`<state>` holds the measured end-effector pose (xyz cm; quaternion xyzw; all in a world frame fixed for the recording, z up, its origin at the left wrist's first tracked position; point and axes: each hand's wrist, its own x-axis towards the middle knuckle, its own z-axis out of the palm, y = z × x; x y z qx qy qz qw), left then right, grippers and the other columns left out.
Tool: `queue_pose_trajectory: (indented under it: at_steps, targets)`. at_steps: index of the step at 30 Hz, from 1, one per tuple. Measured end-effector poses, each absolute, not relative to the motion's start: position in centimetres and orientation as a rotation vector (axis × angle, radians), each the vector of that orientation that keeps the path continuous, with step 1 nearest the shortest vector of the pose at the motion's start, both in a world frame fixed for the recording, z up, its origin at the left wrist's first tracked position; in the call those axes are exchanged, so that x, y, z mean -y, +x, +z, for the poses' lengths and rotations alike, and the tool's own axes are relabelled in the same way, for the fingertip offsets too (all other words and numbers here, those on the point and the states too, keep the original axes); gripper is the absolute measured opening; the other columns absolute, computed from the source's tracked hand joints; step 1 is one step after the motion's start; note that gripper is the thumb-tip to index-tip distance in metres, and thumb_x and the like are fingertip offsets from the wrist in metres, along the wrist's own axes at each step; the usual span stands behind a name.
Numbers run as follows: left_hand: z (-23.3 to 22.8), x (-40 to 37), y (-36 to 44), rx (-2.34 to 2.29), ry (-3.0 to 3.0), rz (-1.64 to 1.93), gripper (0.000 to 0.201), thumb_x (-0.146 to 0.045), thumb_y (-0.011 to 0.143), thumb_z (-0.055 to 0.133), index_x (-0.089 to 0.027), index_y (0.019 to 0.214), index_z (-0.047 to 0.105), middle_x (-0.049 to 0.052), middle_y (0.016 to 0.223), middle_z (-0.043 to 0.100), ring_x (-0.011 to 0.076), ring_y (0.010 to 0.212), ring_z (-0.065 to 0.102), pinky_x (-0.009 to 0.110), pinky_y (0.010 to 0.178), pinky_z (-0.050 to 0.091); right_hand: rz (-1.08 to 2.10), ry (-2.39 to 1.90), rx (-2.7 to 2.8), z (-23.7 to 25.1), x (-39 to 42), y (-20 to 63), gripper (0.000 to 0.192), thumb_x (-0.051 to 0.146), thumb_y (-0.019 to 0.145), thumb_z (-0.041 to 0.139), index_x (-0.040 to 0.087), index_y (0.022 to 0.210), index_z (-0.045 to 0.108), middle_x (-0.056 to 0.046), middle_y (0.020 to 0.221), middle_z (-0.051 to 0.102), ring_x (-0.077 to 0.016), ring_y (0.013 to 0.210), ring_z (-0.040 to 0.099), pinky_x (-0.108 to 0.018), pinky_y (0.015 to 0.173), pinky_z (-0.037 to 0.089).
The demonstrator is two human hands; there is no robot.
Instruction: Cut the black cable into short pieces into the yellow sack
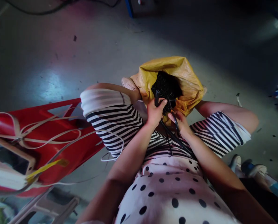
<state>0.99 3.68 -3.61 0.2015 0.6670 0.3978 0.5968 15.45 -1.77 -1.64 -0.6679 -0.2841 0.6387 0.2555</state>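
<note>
My left hand [155,112] is closed around a black corrugated tube [157,97], with the thumb pointing toward the bag. Close beside it, my right hand [181,123] has its fingers curled round a dark tool [175,120] that looks like a cutter with looped handles, though its tip is hard to make out. A longer black tube [179,143] runs from the hands down across my lap. Just beyond both hands, between my knees, a yellow woven bag [190,81] stands with its mouth wide, and dark pieces [165,84] fill it.
To the left is a red plastic chair [59,149] with white straps [50,143] and a framed object on it. A grey stool [52,202] stands at the lower left. Another person's shoes [257,169] are at the right. Small scraps lie on the grey floor [94,46].
</note>
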Motion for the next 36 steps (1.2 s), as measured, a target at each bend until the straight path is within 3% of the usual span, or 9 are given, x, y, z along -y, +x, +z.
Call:
queue_pose_trajectory:
  at_steps: [5,13,19,25,32,36]
  targets:
    - [-4.27,-3.51,1.00,-1.585,0.506,0.946,0.021,-0.036,0.092,0.089,-0.018,0.099,0.081,-0.003,0.073,0.067,0.0064,0.048,0.047,0.021,0.044,0.033,1.724,-1.839,0.706,-1.65,1.72,15.31,0.067,0.083,0.073,0.091,0.027,0.088,0.058,0.004,0.070,0.052,-0.0171,0.067,0.048,-0.031,0.058,0.038]
    - [-4.73,-3.30,1.02,-1.643,0.623,0.947,0.024,-0.042,0.094,0.089,-0.020,0.100,0.082,-0.001,0.072,0.067,0.0131,0.064,0.063,0.023,0.057,0.048,1.718,-1.863,0.718,-1.86,1.54,15.39,0.069,0.084,0.073,0.090,0.026,0.090,0.058,0.004,0.072,0.053,-0.0157,0.067,0.045,-0.031,0.059,0.035]
    - [-4.45,-3.44,0.94,-1.632,0.561,0.920,0.016,-0.034,0.095,0.087,-0.019,0.099,0.081,-0.003,0.072,0.065,0.0107,0.058,0.059,0.023,0.054,0.046,1.707,-1.900,0.765,-1.83,1.43,15.42,0.069,0.085,0.073,0.088,0.025,0.091,0.060,0.004,0.076,0.058,-0.0171,0.071,0.050,-0.032,0.063,0.038]
    - [-4.09,-3.64,1.03,-1.641,0.464,0.898,0.012,-0.027,0.096,0.085,-0.018,0.100,0.080,-0.007,0.064,0.057,0.0056,0.043,0.041,0.021,0.040,0.032,1.740,-1.893,0.776,-1.79,1.35,15.44,0.072,0.090,0.072,0.086,0.027,0.093,0.060,0.004,0.071,0.058,-0.0175,0.066,0.052,-0.032,0.060,0.038]
    - [-4.23,-3.94,0.85,-1.652,0.450,0.870,0.012,-0.025,0.095,0.086,-0.016,0.103,0.083,-0.002,0.077,0.069,0.0064,0.049,0.050,0.019,0.041,0.036,1.659,-1.928,0.841,-2.41,1.27,15.44,0.079,0.095,0.061,0.090,0.027,0.075,0.052,0.005,0.059,0.050,-0.0136,0.054,0.043,-0.030,0.048,0.031]
    - [-4.16,-4.09,0.92,-1.641,0.394,0.826,0.011,-0.023,0.100,0.078,-0.015,0.107,0.081,0.001,0.085,0.075,0.0050,0.047,0.046,0.018,0.039,0.035,1.665,-1.965,0.786,-2.64,1.30,15.50,0.082,0.096,0.055,0.092,0.028,0.071,0.047,0.007,0.054,0.045,-0.0121,0.046,0.041,-0.029,0.042,0.032]
